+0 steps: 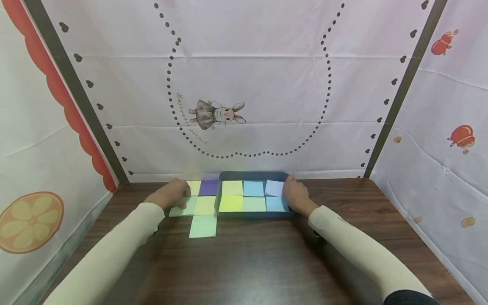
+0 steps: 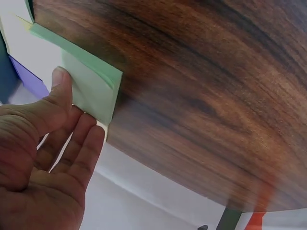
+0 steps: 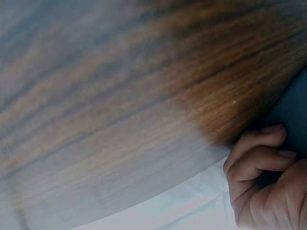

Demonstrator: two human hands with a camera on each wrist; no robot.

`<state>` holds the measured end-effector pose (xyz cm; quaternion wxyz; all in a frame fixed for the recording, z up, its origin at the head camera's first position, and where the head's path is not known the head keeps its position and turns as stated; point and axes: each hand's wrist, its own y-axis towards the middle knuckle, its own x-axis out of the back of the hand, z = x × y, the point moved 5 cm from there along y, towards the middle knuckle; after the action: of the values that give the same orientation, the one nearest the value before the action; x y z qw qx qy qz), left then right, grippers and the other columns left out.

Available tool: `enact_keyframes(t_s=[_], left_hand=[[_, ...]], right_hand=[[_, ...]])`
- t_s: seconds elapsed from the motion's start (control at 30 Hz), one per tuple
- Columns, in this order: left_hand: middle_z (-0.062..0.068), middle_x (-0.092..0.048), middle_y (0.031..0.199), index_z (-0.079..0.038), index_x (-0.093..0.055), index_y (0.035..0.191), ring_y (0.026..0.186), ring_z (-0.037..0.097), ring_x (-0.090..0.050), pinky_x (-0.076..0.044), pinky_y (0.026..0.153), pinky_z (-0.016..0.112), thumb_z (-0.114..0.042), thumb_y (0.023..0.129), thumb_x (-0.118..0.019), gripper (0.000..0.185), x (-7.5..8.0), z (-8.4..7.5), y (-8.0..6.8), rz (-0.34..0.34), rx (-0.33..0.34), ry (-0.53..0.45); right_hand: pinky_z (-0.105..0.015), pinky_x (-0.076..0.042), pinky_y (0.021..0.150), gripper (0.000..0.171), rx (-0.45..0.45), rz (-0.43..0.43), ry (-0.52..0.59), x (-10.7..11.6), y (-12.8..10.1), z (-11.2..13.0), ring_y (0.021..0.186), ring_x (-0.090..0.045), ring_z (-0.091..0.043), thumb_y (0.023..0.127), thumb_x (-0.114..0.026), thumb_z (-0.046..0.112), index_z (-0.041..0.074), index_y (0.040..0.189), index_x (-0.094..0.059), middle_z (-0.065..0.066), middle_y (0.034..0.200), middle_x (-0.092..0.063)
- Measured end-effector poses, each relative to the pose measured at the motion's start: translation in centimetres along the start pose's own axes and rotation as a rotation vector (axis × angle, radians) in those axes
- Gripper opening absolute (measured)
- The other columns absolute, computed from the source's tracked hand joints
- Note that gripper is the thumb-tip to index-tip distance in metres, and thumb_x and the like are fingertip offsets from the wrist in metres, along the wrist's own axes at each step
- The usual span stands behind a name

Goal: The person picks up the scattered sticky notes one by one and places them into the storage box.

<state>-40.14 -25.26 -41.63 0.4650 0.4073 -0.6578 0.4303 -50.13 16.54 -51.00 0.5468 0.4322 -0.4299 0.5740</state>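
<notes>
And the tray (image 1: 255, 215) is partly covered by the right hand (image 1: 296, 195), the left hand (image 2: 50, 184) cropped by its wrist view's edge!

backdrop: white cloth (image 1: 259, 89), rabbit print (image 1: 217, 114) | left wall: orange-slice print (image 1: 31, 222) | tabletop (image 1: 236, 271): dark wood-grain

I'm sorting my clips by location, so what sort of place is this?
It looks like a small screened-off tabletop workspace: a wood-grain table, printed white sheets on three sides, and a shallow tray holding coloured paper squares.
</notes>
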Motion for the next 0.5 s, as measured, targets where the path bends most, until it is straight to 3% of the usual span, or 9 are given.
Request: enact_keyframes(t_s=[0.13,0.5], left_hand=[[0.022,-0.080,0.121,0.008,-0.078,0.123,0.115,0.040,-0.076,-0.064,0.105,0.056,-0.003,0.087,-0.094,0.041,0.2,0.3,-0.3,-0.012,-0.011,-0.008],[0.025,-0.075,0.123,0.011,-0.074,0.126,0.117,0.042,-0.073,-0.062,0.106,0.058,-0.008,0.088,-0.095,0.047,0.2,1.6,-0.8,0.008,-0.004,-0.093]], right_hand=[[-0.041,-0.061,0.056,0.029,0.006,-0.012,-0.009,-0.1,0.3,-0.1,0.065,-0.069,-0.028,0.116,-0.044,0.013,-0.011,0.132,-0.050,-0.019,0.085,-0.068],[-0.045,-0.066,0.066,0.030,-0.029,0.009,-0.002,1.9,-2.0,1.4,0.074,-0.074,-0.031,0.117,-0.045,0.012,-0.012,0.134,-0.051,-0.022,0.091,-0.072]])
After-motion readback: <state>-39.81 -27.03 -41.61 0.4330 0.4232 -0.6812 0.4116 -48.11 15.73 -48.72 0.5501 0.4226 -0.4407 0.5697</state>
